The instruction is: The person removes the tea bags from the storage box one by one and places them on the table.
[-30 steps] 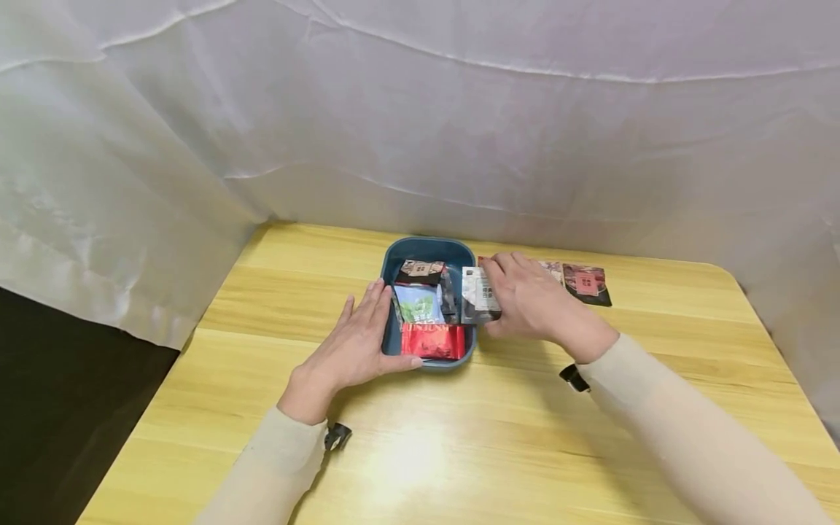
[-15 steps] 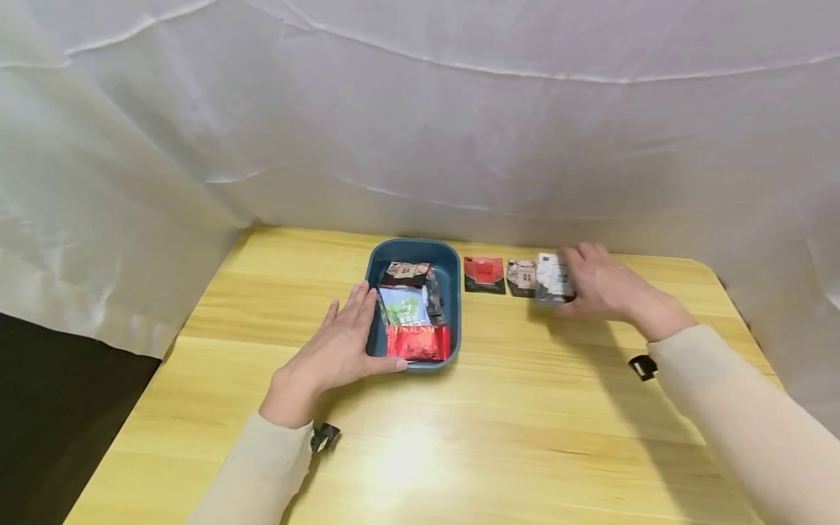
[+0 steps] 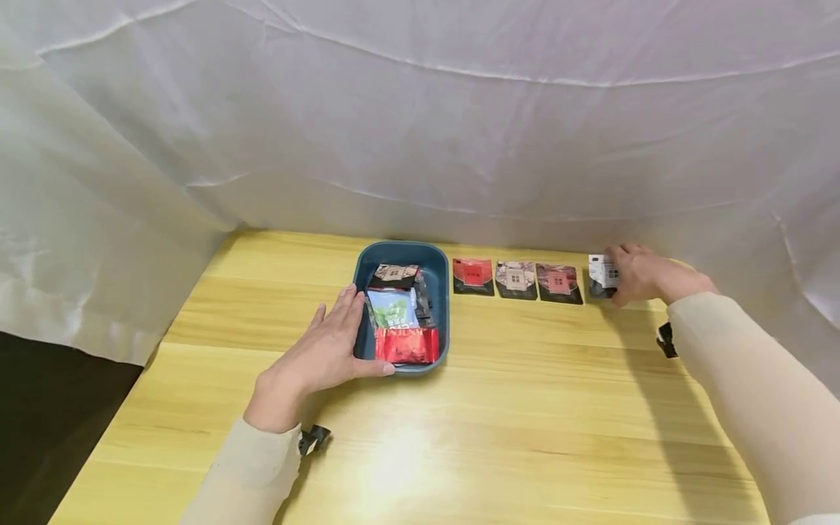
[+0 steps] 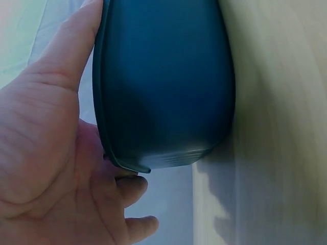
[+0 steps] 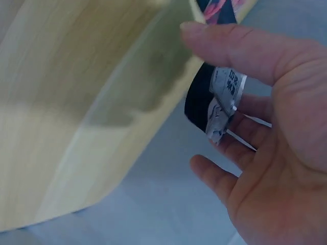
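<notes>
My right hand (image 3: 646,278) pinches a white-and-black tea bag packet (image 3: 600,275) at the back right of the table. In the right wrist view, its thumb lies over the packet's near side and the fingers behind. To the left, a row holds three flat square packets: a red one (image 3: 472,275), a beige-and-black one (image 3: 516,279) and a dark one with a pink label (image 3: 560,283). My left hand (image 3: 311,357) rests with extended fingers on the left rim of a blue bin (image 3: 443,306), thumb at its front corner.
Inside the bin lie a red packet (image 3: 407,345), a blue-green packet (image 3: 392,308), a black-and-beige packet (image 3: 394,275) and a dark packet (image 3: 423,300). A pale curtain (image 3: 420,146) hangs along the back and sides of the wooden table (image 3: 499,423).
My right hand has carried the white-and-black packet from beside the bin to the right, past the row of three. The left hand has stayed at the bin; the view has shifted slightly right.
</notes>
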Tool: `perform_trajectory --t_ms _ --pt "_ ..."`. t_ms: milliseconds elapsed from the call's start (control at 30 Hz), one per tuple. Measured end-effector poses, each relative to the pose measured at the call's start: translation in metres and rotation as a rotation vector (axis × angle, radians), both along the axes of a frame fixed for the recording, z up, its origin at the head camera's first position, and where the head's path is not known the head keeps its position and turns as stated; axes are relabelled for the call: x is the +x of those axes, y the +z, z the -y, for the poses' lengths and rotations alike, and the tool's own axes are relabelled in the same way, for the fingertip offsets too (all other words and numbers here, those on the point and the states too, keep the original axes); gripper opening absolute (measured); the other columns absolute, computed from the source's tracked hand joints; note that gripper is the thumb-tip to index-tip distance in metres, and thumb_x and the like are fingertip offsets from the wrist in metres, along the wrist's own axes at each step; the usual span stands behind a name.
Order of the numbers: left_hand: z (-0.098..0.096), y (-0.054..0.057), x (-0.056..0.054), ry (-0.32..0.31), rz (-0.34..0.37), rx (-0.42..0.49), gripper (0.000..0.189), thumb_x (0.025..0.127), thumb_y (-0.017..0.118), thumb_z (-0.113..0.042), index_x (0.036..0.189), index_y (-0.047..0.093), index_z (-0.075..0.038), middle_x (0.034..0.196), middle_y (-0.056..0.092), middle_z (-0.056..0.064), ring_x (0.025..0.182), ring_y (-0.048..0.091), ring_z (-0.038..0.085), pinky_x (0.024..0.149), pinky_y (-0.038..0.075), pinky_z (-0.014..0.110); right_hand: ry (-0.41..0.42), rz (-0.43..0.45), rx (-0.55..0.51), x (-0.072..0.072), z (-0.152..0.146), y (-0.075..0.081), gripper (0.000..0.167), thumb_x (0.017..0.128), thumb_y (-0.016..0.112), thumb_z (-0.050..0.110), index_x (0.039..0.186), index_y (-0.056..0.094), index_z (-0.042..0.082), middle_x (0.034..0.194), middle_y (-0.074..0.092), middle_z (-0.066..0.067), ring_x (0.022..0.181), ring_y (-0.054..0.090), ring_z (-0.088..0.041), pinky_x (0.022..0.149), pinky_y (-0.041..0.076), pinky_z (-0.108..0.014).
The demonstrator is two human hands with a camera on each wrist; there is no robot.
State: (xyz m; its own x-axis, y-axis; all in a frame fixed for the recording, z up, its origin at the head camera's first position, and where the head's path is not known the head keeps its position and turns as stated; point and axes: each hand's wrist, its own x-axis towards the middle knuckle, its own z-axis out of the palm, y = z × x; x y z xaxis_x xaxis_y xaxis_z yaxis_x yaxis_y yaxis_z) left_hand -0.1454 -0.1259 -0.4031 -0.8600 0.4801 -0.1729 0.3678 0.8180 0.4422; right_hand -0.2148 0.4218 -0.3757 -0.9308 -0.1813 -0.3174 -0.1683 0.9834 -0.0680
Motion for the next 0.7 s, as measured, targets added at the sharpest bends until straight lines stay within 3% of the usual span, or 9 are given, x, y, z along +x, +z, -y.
perform_trajectory --t_ms 233,300,467,567,700 --pt "0.0 -0.001 -0.002 0.0 -0.013 0.0 0.137 0.079 0.07 -0.084 0.169 0.008 -0.002 0.179 -0.004 0.013 0.166 -0.001 0.029 0.132 0.003 0.06 -0.072 0.127 -0.004 -0.008 -0.005 -0.015 0.109 0.072 0.088 0.021 0.157 0.029 -0.012 0.156 0.028 -0.047 0.141 0.031 -0.068 0.11 0.035 -0.08" --pt "0.0 -0.002 -0.002 0.0 -0.014 -0.001 0.137 0.079 0.069 -0.085 0.169 0.008 -0.002 0.179 -0.005 0.013 0.166 -0.001 0.029 0.132 0.003 0.059 -0.067 0.124 -0.009 -0.01 -0.004 -0.017 0.107 0.069 0.088 0.018 0.156 0.032 -0.012 0.151 0.036 -0.046 0.134 0.042 -0.064 0.104 0.043 -0.076" --pt "0.0 -0.002 -0.002 0.002 -0.011 -0.001 0.137 0.079 0.067 -0.087 0.169 0.007 -0.003 0.179 -0.006 0.012 0.166 -0.002 0.028 0.132 0.003 0.058 -0.066 0.114 0.002 -0.013 -0.002 -0.022 0.101 0.064 0.082 0.009 0.152 0.038 -0.01 0.141 0.047 -0.04 0.115 0.054 -0.05 0.091 0.053 -0.067" --pt "0.0 -0.002 -0.002 0.001 -0.01 0.001 0.137 0.079 0.067 -0.087 0.169 0.007 -0.003 0.179 -0.006 0.012 0.166 -0.002 0.028 0.132 0.003 0.058 -0.069 0.122 0.008 -0.014 -0.002 -0.024 0.1 0.064 0.082 0.008 0.153 0.038 -0.009 0.141 0.048 -0.039 0.114 0.055 -0.048 0.089 0.053 -0.065" --pt "0.0 -0.002 -0.002 0.003 -0.011 0.008 0.136 0.079 0.068 -0.085 0.169 0.008 -0.003 0.179 -0.005 0.012 0.166 -0.002 0.027 0.132 0.003 0.058 -0.084 0.156 -0.022 -0.013 -0.002 -0.026 0.1 0.068 0.086 0.012 0.154 0.038 -0.007 0.141 0.049 -0.038 0.119 0.055 -0.055 0.09 0.053 -0.07"
